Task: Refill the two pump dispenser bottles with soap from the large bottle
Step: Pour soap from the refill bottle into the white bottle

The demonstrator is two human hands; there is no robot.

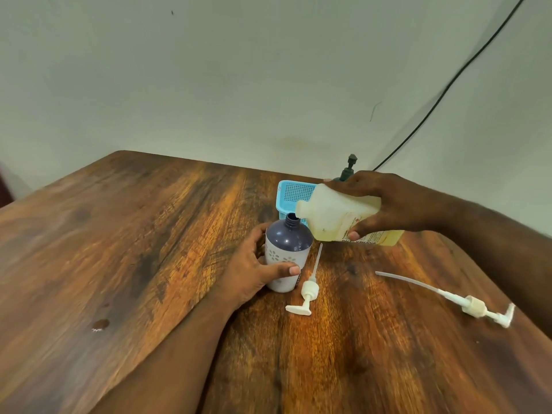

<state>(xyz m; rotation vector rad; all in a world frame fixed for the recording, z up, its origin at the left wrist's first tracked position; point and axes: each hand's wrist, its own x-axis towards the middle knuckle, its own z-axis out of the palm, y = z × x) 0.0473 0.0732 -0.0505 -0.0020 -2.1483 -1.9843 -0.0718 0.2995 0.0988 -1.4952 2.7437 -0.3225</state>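
Note:
A dark purple dispenser bottle (288,239) with a pale flowered label stands upright on the wooden table (125,240), its neck uncapped. My left hand (254,270) grips its lower body. My right hand (385,201) holds the large translucent bottle (331,218) of yellowish soap tipped on its side, its mouth right beside the purple bottle's neck. A small white pump (309,289) lies just right of the purple bottle. A longer white pump (466,303) lies further right. Behind my right hand a dark green pump head (349,168) of another dispenser shows; its body is hidden.
A light blue mesh basket (294,194) sits behind the bottles near the wall. A black cable (448,88) runs down the wall to the table's back edge. A small wet spot (100,325) marks the table at the left.

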